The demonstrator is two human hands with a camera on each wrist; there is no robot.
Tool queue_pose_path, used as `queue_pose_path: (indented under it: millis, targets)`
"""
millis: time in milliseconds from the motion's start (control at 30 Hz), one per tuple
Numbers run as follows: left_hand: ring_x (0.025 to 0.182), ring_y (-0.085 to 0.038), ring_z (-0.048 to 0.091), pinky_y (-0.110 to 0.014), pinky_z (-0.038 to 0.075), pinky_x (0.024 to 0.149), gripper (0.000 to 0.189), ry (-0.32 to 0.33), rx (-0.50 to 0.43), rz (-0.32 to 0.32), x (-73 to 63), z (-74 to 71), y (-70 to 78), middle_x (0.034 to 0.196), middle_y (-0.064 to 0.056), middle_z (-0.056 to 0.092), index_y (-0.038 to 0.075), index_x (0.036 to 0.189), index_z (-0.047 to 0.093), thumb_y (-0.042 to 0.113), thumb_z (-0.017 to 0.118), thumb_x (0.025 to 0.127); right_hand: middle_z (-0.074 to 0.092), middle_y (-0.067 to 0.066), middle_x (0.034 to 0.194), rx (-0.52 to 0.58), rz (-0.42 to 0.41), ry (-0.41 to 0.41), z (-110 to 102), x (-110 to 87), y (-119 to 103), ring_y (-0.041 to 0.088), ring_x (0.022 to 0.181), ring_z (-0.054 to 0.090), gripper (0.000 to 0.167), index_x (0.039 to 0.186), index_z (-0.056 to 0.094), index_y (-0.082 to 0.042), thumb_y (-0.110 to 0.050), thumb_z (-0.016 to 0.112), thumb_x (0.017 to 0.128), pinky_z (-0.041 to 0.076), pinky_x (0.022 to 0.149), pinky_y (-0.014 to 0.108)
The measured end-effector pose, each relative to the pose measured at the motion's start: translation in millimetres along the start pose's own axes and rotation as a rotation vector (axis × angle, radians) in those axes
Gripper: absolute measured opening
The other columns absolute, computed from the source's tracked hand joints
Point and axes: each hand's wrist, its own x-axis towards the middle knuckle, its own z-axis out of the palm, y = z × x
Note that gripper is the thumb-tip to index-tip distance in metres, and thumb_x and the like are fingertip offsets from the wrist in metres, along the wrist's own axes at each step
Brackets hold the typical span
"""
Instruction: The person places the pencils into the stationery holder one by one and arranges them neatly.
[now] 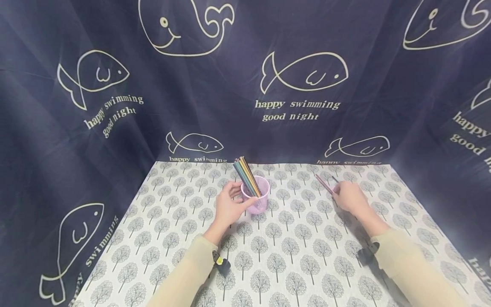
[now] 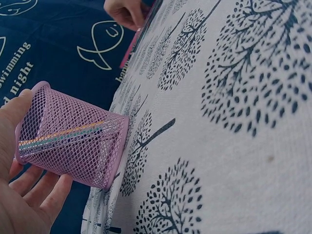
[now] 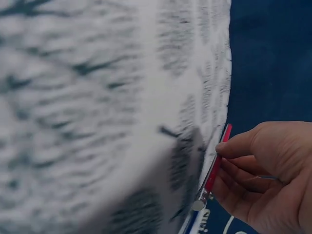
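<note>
A pink mesh pen holder (image 1: pixel 258 207) stands on the table, with several coloured pencils (image 1: pixel 247 177) leaning left inside it. My left hand (image 1: pixel 230 207) holds the holder from its left side; in the left wrist view the thumb lies at the rim and the fingers curl under the mesh wall (image 2: pixel 83 131). To the right, my right hand (image 1: pixel 350 197) pinches a slim red pencil (image 3: pixel 214 170) between thumb and fingers, close to the tabletop. A thin dark blue stick (image 3: pixel 189 223) shows beside it; whether the hand also grips this one, I cannot tell.
A white cloth with grey trees (image 1: pixel 276 256) covers the table. Dark blue curtains (image 1: pixel 238 102) with fish drawings hang behind it and along both sides. A small dark device (image 1: pixel 220 261) sits at the left wrist, another (image 1: pixel 368 254) at the right.
</note>
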Motion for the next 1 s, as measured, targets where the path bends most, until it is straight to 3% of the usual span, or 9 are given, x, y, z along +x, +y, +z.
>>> queue_pose_path:
  millis: [267,367,433,633,767,1000]
  targets:
    - [0.123,-0.036,0.073,-0.035,0.069,0.093,0.063,0.002,-0.007,-0.003,0.3,0.0,1.0,0.131,-0.018,0.075,0.006,0.125,0.065,0.023,0.099,0.074,0.076,0.024,0.090,0.037,-0.087,0.107,-17,19.4,-33,0.039,0.079,0.070,0.020,0.102,0.074,0.007,-0.008,0.065,0.094,0.062,0.076,0.058]
    - [0.123,-0.036,0.073,-0.034,0.069,0.093,0.064,0.003,-0.006,-0.012,0.1,0.3,0.4,0.131,-0.017,0.075,0.007,0.125,0.065,0.024,0.099,0.074,0.078,0.021,0.089,0.089,-0.119,0.153,-23,25.7,-52,0.036,0.076,0.072,0.018,0.101,0.074,0.004,-0.009,0.064,0.095,0.062,0.072,0.054]
    - [0.123,-0.035,0.073,-0.035,0.069,0.094,0.064,0.003,-0.006,-0.018,0.1,0.6,0.0,0.131,-0.017,0.075,0.008,0.125,0.065,0.024,0.099,0.073,0.079,0.019,0.090,0.136,-0.136,0.178,-28,28.4,-67,0.034,0.077,0.074,0.017,0.103,0.075,0.001,-0.010,0.064,0.097,0.062,0.071,0.052]
    - [0.123,-0.036,0.073,-0.039,0.069,0.095,0.063,0.005,-0.008,-0.014,-0.4,0.3,-0.5,0.132,-0.018,0.075,0.007,0.125,0.065,0.022,0.099,0.074,0.077,0.019,0.097,0.349,-0.225,0.237,-41,32.9,-115,0.034,0.087,0.076,0.011,0.107,0.070,0.000,-0.007,0.066,0.100,0.067,0.083,0.053]
    - [0.123,-0.036,0.073,-0.038,0.069,0.095,0.063,0.003,-0.007,-0.018,-1.5,0.2,0.5,0.132,-0.018,0.075,0.006,0.125,0.064,0.023,0.099,0.074,0.076,0.017,0.098,0.449,-0.287,0.291,-44,34.1,-143,0.030,0.088,0.075,0.010,0.107,0.069,0.001,-0.006,0.069,0.100,0.069,0.083,0.047]
    - [0.123,-0.036,0.073,-0.038,0.069,0.095,0.064,0.005,-0.012,-0.007,-0.4,0.5,-0.1,0.132,-0.019,0.075,0.007,0.125,0.065,0.023,0.099,0.074,0.076,0.015,0.104,0.580,-0.339,0.261,-45,33.7,-181,0.027,0.095,0.075,0.011,0.108,0.065,-0.002,-0.008,0.070,0.100,0.070,0.088,0.040]
